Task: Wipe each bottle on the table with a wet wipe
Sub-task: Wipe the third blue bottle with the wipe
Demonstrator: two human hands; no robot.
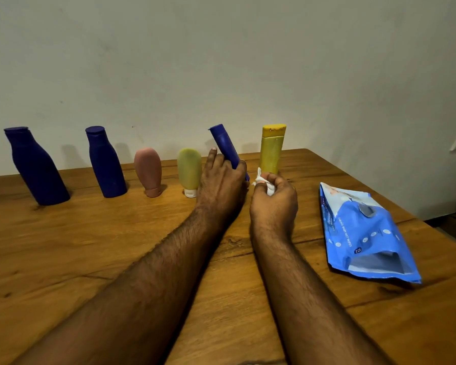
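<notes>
A row of bottles stands along the back of the wooden table [116,246]: a large dark blue bottle [36,167], a second dark blue bottle [104,163], a pink tube [148,169] on its cap, a pale green tube [189,169] on its white cap, and a tall yellow bottle [272,148]. My left hand [221,180] grips a slim blue bottle [225,144], tilted to the left, its lower part hidden by my fingers. My right hand [274,198] holds a crumpled white wet wipe [263,181] just right of that bottle's lower end.
A blue pack of wet wipes [363,233] lies on the table at the right, its near end torn open. A pale wall [221,61] rises directly behind the bottles. The table's right edge runs diagonally behind the pack.
</notes>
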